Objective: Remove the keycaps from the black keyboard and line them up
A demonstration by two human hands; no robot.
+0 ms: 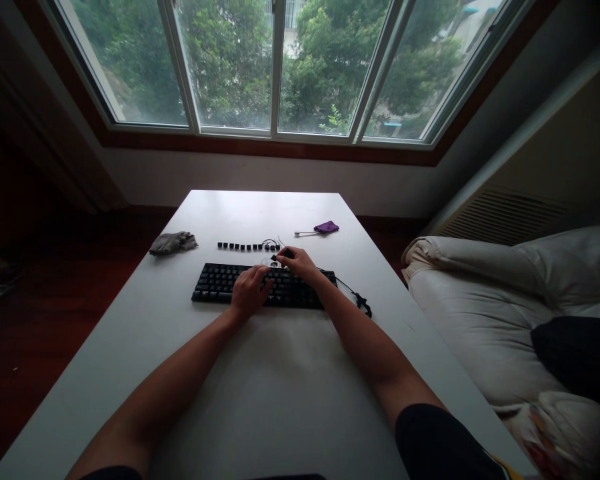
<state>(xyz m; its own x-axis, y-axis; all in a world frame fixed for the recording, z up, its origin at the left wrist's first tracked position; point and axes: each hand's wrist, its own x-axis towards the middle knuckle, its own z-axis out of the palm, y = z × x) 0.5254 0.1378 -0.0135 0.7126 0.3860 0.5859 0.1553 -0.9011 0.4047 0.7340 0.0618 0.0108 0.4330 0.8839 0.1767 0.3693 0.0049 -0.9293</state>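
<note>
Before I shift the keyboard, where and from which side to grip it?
Likely the left short end of the keyboard, coming in from the left: the long slab lies flat, that end sticks out past the left hand, and the bundled cable sits by the right end.

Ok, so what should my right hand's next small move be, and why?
Probably set the small dark piece down at the right end of the row of black keycaps: your right hand seems to pinch it near that end, while your left hand rests on the keyboard.
</note>
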